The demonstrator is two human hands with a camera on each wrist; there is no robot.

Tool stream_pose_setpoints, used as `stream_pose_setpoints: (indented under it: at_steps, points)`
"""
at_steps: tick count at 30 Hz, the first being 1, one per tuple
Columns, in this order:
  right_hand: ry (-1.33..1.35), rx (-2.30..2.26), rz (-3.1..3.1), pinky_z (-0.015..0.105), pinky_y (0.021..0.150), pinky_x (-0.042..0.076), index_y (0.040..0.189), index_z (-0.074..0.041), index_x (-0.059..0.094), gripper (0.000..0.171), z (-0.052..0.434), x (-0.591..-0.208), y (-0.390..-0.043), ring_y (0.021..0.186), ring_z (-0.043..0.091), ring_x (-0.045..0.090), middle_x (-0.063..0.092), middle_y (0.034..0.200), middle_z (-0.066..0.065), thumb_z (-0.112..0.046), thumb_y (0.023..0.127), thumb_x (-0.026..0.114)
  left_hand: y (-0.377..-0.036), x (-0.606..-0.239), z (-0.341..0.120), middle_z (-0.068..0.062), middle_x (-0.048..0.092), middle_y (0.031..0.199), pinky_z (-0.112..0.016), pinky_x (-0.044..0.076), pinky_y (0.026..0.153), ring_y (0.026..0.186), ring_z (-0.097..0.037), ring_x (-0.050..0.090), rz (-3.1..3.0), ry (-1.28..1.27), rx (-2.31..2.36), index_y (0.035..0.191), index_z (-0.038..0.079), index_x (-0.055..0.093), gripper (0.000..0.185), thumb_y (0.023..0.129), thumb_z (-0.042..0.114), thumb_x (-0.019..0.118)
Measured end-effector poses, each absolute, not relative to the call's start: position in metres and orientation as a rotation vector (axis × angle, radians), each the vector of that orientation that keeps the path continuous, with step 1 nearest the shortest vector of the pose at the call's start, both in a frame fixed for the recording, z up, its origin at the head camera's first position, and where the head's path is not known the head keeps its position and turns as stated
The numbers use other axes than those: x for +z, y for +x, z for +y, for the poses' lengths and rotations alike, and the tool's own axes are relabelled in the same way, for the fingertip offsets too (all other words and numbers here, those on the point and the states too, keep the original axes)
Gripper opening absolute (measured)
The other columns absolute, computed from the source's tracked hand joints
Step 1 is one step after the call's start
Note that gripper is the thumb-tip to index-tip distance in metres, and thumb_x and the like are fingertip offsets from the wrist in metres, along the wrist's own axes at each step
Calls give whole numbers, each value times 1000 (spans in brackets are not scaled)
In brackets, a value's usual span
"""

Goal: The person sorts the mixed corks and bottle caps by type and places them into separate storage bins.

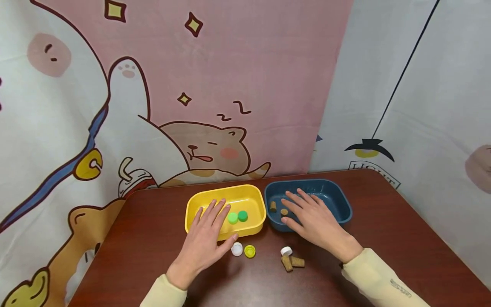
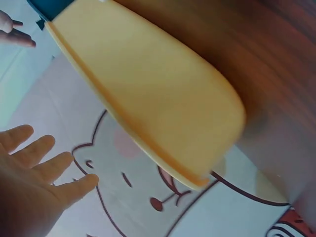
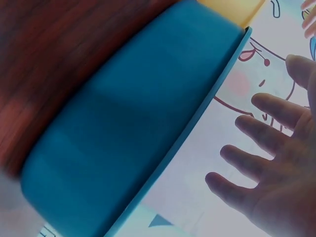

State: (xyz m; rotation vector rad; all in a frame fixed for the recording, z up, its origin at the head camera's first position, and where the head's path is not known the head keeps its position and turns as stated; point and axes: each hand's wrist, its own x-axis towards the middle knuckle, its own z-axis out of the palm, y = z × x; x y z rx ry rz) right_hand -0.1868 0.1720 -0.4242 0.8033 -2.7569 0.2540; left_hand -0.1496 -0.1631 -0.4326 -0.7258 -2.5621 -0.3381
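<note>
My left hand (image 1: 205, 238) hovers over the near left part of a yellow tray (image 1: 251, 190), fingers spread and holding nothing. Inside that tray lie a light green bottle cap (image 1: 232, 218) and a darker green one (image 1: 243, 215). Above the blue tray (image 1: 345, 209), my right hand (image 1: 312, 215) is spread flat with nothing in it. Two corks, a standing cork (image 1: 273, 207) and a second cork (image 1: 284, 212), show in the blue tray beside the right fingers. Both wrist views show the straight fingers (image 2: 54, 168) (image 3: 247, 163) above the tray rims.
In front of the trays lie a white cap (image 1: 237, 249) and a yellow cap (image 1: 249, 251). Farther right, another white cap (image 1: 286, 251) sits by two corks (image 1: 297, 262) on the brown table (image 1: 261, 285). A cartoon-printed cloth (image 1: 268, 85) hangs behind.
</note>
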Motion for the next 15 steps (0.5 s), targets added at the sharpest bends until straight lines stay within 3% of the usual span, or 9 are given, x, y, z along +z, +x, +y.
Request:
stream_pose_setpoints:
  at_steps: [15]
  points:
    - [760,280,-2751,67,113,33,146,-12,61,60,200,-420,-172,149,40,37,47,158,11,-46,98,68,-137,-428,-117,-4,49,157,-52,38,116,146,-26,44,-2444,-1087,-225,149,15,56,67,95,52,68]
